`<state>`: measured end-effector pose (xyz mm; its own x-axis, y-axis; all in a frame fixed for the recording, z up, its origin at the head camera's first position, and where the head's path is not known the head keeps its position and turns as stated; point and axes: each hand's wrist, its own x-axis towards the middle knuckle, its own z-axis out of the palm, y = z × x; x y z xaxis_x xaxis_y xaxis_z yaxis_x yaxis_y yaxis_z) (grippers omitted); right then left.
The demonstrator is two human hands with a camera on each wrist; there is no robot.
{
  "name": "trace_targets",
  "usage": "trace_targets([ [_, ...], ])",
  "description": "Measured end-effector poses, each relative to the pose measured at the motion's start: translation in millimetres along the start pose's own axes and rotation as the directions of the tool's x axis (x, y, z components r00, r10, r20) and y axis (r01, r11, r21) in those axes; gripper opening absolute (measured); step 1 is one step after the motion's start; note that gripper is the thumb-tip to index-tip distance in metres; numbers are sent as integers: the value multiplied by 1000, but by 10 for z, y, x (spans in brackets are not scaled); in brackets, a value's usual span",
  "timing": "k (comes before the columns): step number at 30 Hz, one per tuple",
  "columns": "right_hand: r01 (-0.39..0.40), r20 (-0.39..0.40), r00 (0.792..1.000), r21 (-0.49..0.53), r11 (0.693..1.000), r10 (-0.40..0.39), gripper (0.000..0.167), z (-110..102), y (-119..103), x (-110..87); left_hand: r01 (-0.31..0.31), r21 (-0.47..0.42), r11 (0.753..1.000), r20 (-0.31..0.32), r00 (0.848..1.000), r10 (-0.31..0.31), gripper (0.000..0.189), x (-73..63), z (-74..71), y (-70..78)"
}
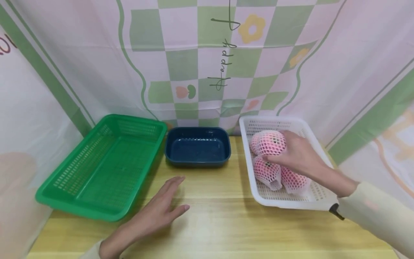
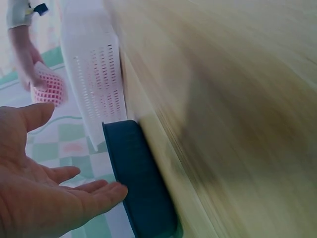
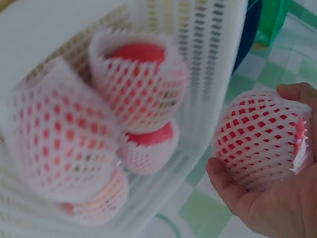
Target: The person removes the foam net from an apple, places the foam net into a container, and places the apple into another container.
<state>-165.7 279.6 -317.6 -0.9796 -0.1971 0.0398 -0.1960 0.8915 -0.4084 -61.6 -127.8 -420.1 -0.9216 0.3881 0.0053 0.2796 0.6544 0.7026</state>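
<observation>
My right hand (image 1: pixel 299 153) grips a round red fruit (image 3: pixel 262 139) in a white foam net, thumb on one side and fingers on the other. In the head view this fruit overlaps the far left part of the white basket (image 1: pixel 291 205). Several more red fruits (image 3: pixel 141 84) in the same netting lie in that basket, partly hidden by the hand in the head view. My left hand (image 1: pixel 160 208) holds nothing; its fingers are extended and the thumb stands apart, over the wooden table in front of the dark blue tray (image 1: pixel 198 163).
A green slotted basket (image 1: pixel 103 180) stands at the left, with nothing in it. The blue tray sits between it and the white basket, against a checked cloth (image 1: pixel 211 64) that hangs behind the table (image 1: pixel 220 226).
</observation>
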Motion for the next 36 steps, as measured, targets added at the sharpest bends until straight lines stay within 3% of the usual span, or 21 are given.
trace_targets([
  [10,96,-28,995,63,993,-95,98,91,-375,-139,-3,-25,1000,1,1000,3,83,-11,-21,38],
  [20,217,-38,976,105,971,-214,90,324,-691,-299,-23,-20,1000,15,1000,24,82,-41,-48,120],
  [28,306,-18,951,163,938,-308,95,592,-848,-407,-44,-27,999,15,999,44,81,-92,-50,151],
  [36,333,-18,941,195,922,-337,97,802,-956,-489,-43,-32,999,15,999,44,79,-122,-26,146],
])
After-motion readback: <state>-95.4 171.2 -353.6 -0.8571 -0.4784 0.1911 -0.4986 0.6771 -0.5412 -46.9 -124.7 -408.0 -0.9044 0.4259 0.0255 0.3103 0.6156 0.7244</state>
